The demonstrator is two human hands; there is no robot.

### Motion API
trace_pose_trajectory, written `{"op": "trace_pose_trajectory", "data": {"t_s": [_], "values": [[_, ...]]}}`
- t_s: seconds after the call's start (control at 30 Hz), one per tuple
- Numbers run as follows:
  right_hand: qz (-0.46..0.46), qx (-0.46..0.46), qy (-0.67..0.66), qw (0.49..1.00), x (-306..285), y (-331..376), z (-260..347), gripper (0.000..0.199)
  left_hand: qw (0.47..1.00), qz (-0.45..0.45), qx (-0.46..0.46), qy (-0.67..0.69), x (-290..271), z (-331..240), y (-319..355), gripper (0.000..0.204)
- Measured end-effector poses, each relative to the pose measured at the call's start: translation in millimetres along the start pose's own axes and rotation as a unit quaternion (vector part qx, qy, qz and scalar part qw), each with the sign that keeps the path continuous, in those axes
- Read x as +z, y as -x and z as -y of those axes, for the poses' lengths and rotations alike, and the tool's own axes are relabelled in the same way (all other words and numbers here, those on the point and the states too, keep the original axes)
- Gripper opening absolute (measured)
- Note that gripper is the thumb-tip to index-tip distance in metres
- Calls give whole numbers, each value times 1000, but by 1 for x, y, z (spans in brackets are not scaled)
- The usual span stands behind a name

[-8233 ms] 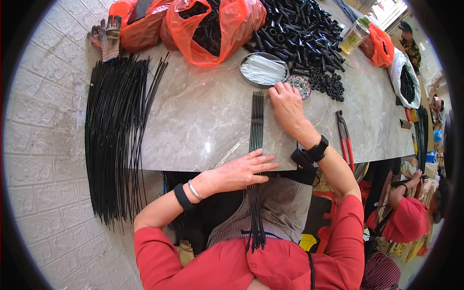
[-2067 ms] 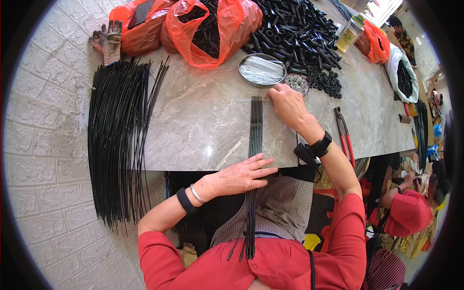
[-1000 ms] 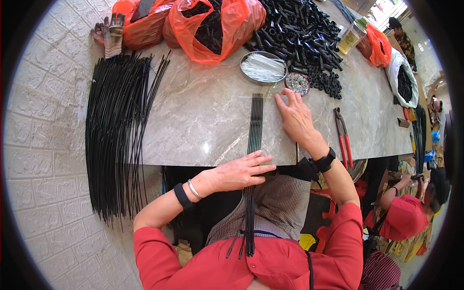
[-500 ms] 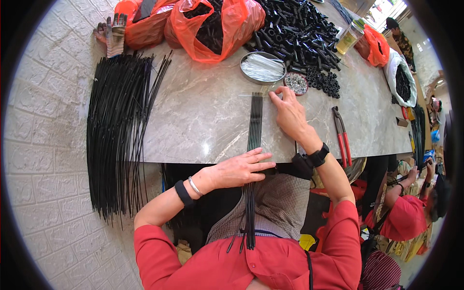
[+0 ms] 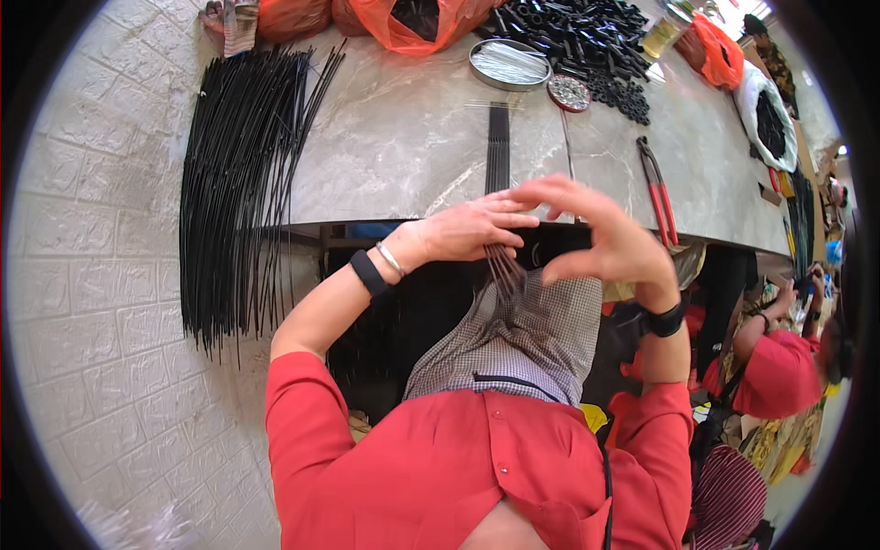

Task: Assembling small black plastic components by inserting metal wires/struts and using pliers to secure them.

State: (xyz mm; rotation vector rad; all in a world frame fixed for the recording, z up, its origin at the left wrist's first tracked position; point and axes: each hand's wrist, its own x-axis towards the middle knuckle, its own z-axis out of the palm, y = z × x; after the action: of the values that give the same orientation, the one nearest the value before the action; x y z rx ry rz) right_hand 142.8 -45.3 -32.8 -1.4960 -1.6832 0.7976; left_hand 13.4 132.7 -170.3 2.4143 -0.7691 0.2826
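Observation:
A flat row of thin black rods (image 5: 498, 165) lies on the table, its near ends hanging over the front edge and blurred by motion. Across it rests my left hand (image 5: 463, 229), fingers spread and lying over the rods at the edge. To its right is my right hand (image 5: 610, 238), smeared a little, thumb and fingers wide apart, with nothing seen in it. Its fingertips overlap the left hand's fingers in view. Thin pale strips (image 5: 481, 104) lie crosswise near the rods' far ends. Beyond stand a round tin of pale strips (image 5: 510, 64) and a small red dish of tiny metal pieces (image 5: 569, 93).
A thick bundle of black rods (image 5: 243, 183) overhangs the table at the left. Red-handled pliers (image 5: 658, 192) lie to the right. At the back are black tubular parts (image 5: 582, 37), orange bags (image 5: 417, 32) and a white sack (image 5: 768, 115). A person in red (image 5: 779, 367) sits at the right.
My right hand has come from the rods' far ends back toward me and opened. My left hand stays on the rods. The view has shifted, so the table sits higher.

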Motion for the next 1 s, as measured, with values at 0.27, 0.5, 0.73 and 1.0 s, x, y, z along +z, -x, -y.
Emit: {"op": "trace_pose_trajectory", "data": {"t_s": [0.27, 0.5, 0.73, 1.0], "values": [[-194, 34, 213, 957, 91, 15, -7, 19, 1000, 0, -7, 8, 0, -4, -1, 38], [-235, 24, 164, 958, 96, 25, 16, 19, 998, -66, 15, 11, 0, -12, -3, 31], [-277, 11, 30, 960, 96, 24, 51, 29, 999, -7, -25, -23, 3, 2, 3, 26], [-280, 67, 125, 949, 99, 16, 35, 30, 999, 20, 1, -25, -2, 0, 0, 27]]}}
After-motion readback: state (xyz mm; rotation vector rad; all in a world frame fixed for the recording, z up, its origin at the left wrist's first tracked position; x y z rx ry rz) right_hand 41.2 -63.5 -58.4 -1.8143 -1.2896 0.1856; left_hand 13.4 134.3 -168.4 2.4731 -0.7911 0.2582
